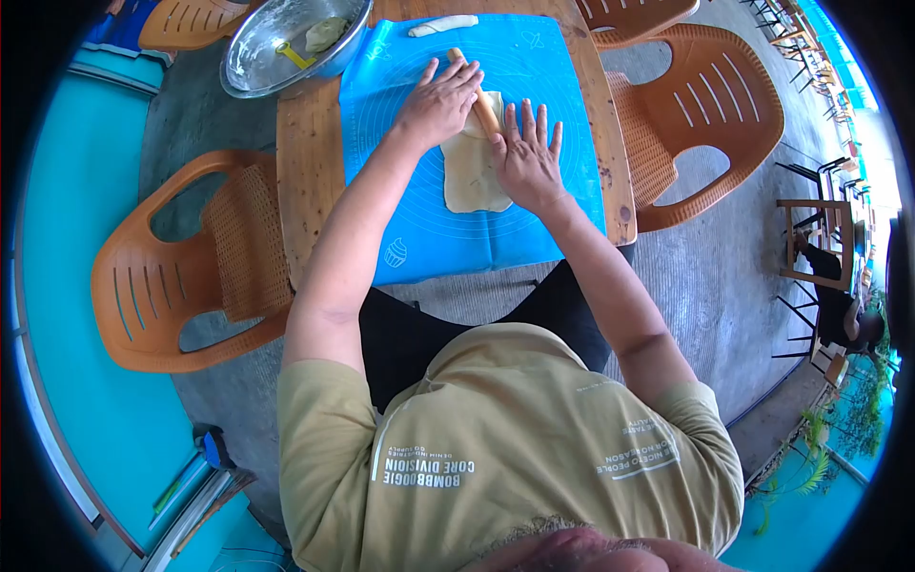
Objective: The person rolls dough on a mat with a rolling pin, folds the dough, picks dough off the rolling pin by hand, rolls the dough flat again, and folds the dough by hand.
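Surface [312,181]: planked wood.
Mat [562,210]: blue, spread over the middle of the surface.
Bowl [255,59]: rigid metal, pale smears on its wall, just beside the mat's far left corner; two things lie in it.
Dough sheet [469,176]: mid-mat, flat; probably soft, light and easily torn, so best supported broadly from beneath.
Rolling pin [487,115]: slanting over the sheet's far part, mid-mat; looks stiff and light, best worked near its ends.
Left hand [440,103]: above mid-mat, laid over the pin, fingers extended; grip not closed around it.
Right hand [530,160]: right of mid-mat, at the pin's near end, fingers spread; grip loose, clasping nothing.
Dough roll [443,26]: at the mat's far edge; likely soft, needing a gentle pinch.
Dough lump [327,35]: in the bowl, beyond the mat's left side.
Yellow tool [294,55]: beside that lump.
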A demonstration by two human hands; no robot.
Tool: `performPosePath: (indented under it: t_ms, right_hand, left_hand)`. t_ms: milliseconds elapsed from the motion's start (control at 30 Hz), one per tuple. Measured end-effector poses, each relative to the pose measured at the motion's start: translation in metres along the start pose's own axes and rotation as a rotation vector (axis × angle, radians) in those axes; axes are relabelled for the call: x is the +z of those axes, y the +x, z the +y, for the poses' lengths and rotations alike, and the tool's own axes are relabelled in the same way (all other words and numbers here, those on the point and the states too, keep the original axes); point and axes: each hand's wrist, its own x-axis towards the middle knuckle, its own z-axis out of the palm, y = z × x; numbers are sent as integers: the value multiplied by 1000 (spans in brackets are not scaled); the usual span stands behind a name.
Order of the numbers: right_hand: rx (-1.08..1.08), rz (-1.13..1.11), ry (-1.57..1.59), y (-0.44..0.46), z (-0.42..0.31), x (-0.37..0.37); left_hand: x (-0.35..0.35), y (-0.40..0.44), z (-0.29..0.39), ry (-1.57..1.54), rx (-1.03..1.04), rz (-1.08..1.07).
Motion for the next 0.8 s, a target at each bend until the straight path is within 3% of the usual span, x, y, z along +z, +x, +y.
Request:
performPosePath:
  t_ms: [200, 333, 433, 533, 600, 733, 800]
  right_hand:
    - [100, -60, 78, 1, 8, -8]
    - [103, 25, 1, 0, 15, -8]
    - [72, 62, -56, 0, 12, -15]
    - [-16, 53, -78, 0, 6, -20]
    - [-107, 39, -77, -1, 3, -21]
    - [-228, 22, -19, 11, -9, -20]
    - [-231, 64, -30, 18, -24, -15]
  left_hand:
    - [-5, 23, 8, 13, -4, -172]
    - [-4, 35, 16, 36, -1, -218]
    - [8, 33, 16, 12, -3, -188]
    - [29, 20, 7, -206, -45, 17]
    - [35, 7, 3, -418, -201, 289]
    - [6, -36, -22, -144, -333, 315]
    - [3, -54, -32, -27, -446, 194]
